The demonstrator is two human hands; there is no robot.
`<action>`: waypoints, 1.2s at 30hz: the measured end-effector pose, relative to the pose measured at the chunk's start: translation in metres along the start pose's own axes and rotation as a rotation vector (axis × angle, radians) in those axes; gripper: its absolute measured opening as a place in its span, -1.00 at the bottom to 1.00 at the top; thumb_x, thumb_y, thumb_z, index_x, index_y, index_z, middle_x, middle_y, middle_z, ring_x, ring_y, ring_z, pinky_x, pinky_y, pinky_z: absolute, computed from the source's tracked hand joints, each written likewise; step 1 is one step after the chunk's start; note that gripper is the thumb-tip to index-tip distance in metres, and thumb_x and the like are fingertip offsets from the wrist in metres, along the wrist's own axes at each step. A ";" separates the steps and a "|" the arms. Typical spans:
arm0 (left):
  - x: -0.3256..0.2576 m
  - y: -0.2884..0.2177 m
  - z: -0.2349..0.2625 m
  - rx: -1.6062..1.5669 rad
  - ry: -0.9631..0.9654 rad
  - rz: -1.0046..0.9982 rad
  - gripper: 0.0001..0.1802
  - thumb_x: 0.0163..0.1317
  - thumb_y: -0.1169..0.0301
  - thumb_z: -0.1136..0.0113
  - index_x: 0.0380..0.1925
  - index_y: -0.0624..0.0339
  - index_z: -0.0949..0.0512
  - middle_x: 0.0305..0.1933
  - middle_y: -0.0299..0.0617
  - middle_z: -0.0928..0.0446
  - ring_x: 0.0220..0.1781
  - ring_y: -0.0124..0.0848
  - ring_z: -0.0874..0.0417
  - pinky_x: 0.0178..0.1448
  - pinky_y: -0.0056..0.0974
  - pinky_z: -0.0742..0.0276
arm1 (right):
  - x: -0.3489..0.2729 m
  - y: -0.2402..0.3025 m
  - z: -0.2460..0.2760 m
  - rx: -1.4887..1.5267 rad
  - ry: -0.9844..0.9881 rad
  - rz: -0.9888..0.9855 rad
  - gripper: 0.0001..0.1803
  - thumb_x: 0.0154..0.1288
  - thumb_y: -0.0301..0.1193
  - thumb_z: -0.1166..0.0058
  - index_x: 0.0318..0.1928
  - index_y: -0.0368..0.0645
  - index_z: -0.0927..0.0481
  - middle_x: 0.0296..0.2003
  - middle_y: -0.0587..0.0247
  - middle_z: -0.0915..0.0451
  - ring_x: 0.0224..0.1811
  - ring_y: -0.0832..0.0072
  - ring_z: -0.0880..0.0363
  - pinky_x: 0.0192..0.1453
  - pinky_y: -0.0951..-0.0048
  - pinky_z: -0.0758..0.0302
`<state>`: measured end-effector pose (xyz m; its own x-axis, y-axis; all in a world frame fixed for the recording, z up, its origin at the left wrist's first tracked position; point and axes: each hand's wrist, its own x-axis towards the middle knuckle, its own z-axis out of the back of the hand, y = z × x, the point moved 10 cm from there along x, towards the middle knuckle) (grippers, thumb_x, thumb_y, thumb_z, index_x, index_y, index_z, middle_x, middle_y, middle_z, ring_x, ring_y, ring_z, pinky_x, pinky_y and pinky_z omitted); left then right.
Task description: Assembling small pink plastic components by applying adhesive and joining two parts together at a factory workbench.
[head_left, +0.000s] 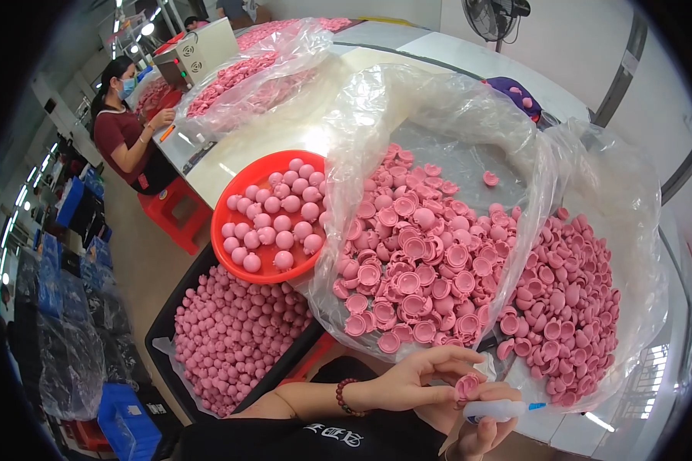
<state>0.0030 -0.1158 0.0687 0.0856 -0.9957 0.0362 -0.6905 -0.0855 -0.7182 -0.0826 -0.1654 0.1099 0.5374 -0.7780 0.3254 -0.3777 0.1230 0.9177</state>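
My left hand, with a beaded bracelet at its wrist, pinches a small hollow pink plastic half shell near the table's front edge. Right beside it, my right hand is closed around a small white squeeze bottle, which lies nearly level, its blue nozzle pointing right. The bottle and fingers partly hide the shell. Just beyond both hands lies a big heap of loose pink half shells on clear plastic sheeting, with a second heap of pink shells to its right.
A red round tray of pink balls stands left of the heap. Below it is a black crate full of pink balls. Clear plastic sheeting bunches around the heaps. Far left, a masked person works beside a box-shaped machine.
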 end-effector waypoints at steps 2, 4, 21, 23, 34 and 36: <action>0.002 -0.002 0.001 0.096 0.032 -0.047 -0.49 0.05 0.48 -0.12 0.03 0.33 -0.25 0.06 -0.09 -0.31 0.09 -0.35 -0.35 0.16 -0.26 -0.24 | 0.003 0.000 -0.001 -0.019 -0.019 -0.014 -0.57 0.04 -0.12 -0.01 -0.36 -0.29 -0.33 -0.45 0.06 -0.45 -0.48 0.46 -0.38 -0.36 0.55 -0.33; 0.002 -0.007 -0.002 0.187 0.059 -0.097 -0.49 0.05 0.48 -0.12 0.03 0.34 -0.25 0.04 -0.10 -0.33 0.08 -0.35 -0.35 0.15 -0.27 -0.25 | 0.005 -0.002 0.000 -0.039 -0.034 -0.033 -0.55 0.04 -0.08 -0.01 -0.36 -0.27 -0.32 -0.47 0.05 -0.45 -0.47 0.43 -0.39 -0.33 0.52 -0.34; -0.009 -0.012 -0.004 0.275 0.006 -0.131 -0.57 0.05 0.59 -0.06 -0.01 0.37 -0.30 0.01 -0.06 -0.36 0.07 -0.35 -0.37 0.15 -0.26 -0.25 | -0.003 0.006 0.002 -0.104 0.022 0.041 -0.52 0.11 -0.12 0.04 -0.24 -0.33 -0.28 -0.55 0.11 -0.44 -0.55 0.45 -0.39 -0.42 0.54 -0.33; -0.008 -0.014 -0.001 0.207 -0.040 -0.138 -0.59 0.06 0.58 -0.04 -0.02 0.36 -0.31 0.02 -0.05 -0.37 0.10 -0.33 -0.34 0.18 -0.23 -0.20 | -0.004 0.010 0.013 -0.116 -0.092 0.106 -0.46 0.13 -0.10 0.14 -0.14 -0.39 -0.21 -0.63 0.17 -0.36 -0.63 0.50 -0.28 -0.53 0.59 -0.23; 0.004 -0.025 0.013 0.108 -0.056 -0.236 -0.51 0.02 0.71 0.01 0.02 0.40 -0.20 0.08 0.06 -0.28 0.09 -0.34 -0.35 0.10 -0.31 -0.32 | 0.025 0.027 0.027 -0.149 -0.087 0.382 -0.48 -0.01 -0.09 -0.03 -0.20 -0.32 -0.39 -0.59 0.34 -0.17 -0.57 0.57 -0.10 -0.58 0.60 0.00; 0.006 -0.018 0.014 0.136 -0.127 -0.217 -0.51 0.01 0.59 -0.08 -0.02 0.40 -0.21 0.02 0.11 -0.32 -0.05 -0.33 -0.45 0.00 -0.31 -0.40 | 0.022 0.033 0.026 -0.220 -0.070 0.417 -0.45 0.05 -0.01 0.06 -0.26 -0.32 -0.41 -0.62 0.32 -0.18 -0.62 0.57 -0.10 -0.61 0.59 0.00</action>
<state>0.0261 -0.1202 0.0723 0.3161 -0.9413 0.1187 -0.5439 -0.2823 -0.7903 -0.1027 -0.1940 0.1415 0.3194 -0.6732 0.6669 -0.3774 0.5552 0.7412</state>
